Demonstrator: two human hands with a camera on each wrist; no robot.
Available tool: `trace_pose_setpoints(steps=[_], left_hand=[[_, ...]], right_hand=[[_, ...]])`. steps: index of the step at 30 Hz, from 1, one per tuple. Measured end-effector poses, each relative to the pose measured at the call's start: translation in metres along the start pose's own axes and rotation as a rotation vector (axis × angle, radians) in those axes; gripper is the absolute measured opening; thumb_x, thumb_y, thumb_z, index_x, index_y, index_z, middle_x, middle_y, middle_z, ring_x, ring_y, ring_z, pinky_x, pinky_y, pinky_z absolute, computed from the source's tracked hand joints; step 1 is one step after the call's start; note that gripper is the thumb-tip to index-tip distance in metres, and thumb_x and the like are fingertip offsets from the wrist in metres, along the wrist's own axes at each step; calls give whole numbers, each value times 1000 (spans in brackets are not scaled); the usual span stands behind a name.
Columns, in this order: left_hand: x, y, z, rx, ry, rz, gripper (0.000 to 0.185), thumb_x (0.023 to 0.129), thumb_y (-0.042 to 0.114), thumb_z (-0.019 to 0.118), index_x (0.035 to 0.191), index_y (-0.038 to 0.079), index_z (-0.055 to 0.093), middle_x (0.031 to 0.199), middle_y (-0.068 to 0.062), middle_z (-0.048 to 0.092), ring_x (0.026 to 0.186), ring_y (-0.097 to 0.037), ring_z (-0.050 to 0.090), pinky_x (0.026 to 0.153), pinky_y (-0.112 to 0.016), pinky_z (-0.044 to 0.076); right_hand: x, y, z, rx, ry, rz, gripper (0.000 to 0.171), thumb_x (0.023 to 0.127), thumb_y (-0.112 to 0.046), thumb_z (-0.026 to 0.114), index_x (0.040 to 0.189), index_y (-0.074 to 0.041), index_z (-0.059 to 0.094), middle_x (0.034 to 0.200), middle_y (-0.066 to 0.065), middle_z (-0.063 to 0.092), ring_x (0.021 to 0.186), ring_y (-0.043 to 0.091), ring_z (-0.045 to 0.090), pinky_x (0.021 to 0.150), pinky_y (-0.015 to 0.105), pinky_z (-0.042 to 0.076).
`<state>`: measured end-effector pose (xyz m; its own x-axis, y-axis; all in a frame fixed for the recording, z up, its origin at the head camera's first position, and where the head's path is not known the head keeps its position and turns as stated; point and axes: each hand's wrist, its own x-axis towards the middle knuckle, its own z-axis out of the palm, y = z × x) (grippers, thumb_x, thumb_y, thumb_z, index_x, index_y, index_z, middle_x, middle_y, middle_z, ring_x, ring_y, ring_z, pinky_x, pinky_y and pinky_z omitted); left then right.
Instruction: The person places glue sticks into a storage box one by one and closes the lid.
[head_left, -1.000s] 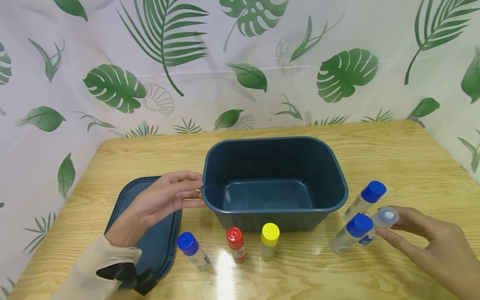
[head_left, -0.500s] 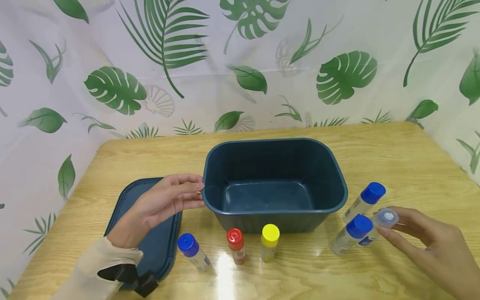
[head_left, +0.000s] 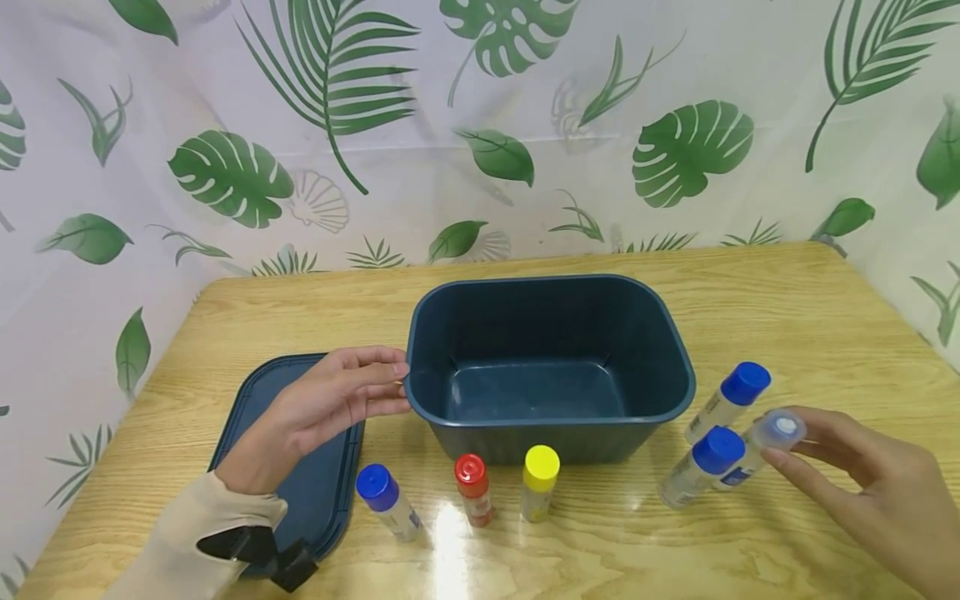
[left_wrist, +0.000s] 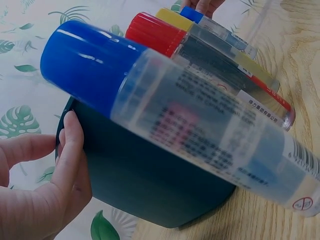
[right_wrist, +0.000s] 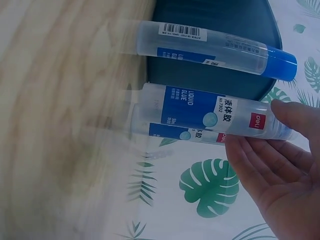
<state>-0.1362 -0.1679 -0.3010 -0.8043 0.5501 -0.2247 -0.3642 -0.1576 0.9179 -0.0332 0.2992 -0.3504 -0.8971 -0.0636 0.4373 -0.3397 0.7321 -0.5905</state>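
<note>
My left hand (head_left: 341, 396) reaches to the left end of a dark blue plastic box (head_left: 540, 442), fingertips at its rim, fingers fairly straight. On the right, my right hand (head_left: 877, 492) pinches the upper end of a liquid glue bottle (right_wrist: 210, 112) between thumb and fingers. That bottle has a translucent top with a white centre and a blue label. Beside it stand two blue-capped glue bottles, one farther back (head_left: 742, 387) and one nearer (head_left: 705, 467). Close in the left wrist view, another blue-capped glue bottle (left_wrist: 175, 120) crosses in front of the box.
A red-capped bottle (head_left: 472, 492) and a yellow-capped bottle (head_left: 538, 483) stand before the box. The dark blue lid (head_left: 318, 492) lies flat on the wooden table (head_left: 585, 558), partly under my left forearm. A leaf-printed cloth (head_left: 420, 167) hangs behind.
My right hand and the glue bottle in it have shifted slightly to the right. My left hand stays at the box's rim.
</note>
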Motion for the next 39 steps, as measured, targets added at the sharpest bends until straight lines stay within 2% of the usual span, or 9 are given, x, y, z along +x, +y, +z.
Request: trace_pose_setpoints(steps=[4,15,24,39], left_hand=[[0,0,0,-2,3,-2,14,97,2,51,105,6,62,97,-6,69,90,-17,69,87,-33,55],[1,1,0,-1,0,-3,13,97,3,51,104,6,62,97,-6,69,91,-17,69,87,-32,55],[0,0,0,-7,-4,1,13,97,3,52,105,5,62,97,-7,69,90,-17,69,87,-32,56],[1,-3,-1,-12,-11,10,13,97,3,53,107,4,62,98,-7,69,91,-17,69,87,-32,56]], right_hand=[[2,-3,-2,10,16,-17,40,71,12,77,106,-3,66,102,-30,60,94,-22,54,77,-1,43],[7,-6,-10,-37,-8,70,32,79,-2,77,109,-8,67,103,-36,55,92,-24,51,74,-3,41],[10,-10,-15,-53,1,96,34,79,-5,78,110,-8,67,103,-39,54,92,-25,49,77,-5,37],[15,-16,-19,-70,19,56,35,77,-4,79,110,-8,67,103,-39,53,92,-26,49,79,-6,36]])
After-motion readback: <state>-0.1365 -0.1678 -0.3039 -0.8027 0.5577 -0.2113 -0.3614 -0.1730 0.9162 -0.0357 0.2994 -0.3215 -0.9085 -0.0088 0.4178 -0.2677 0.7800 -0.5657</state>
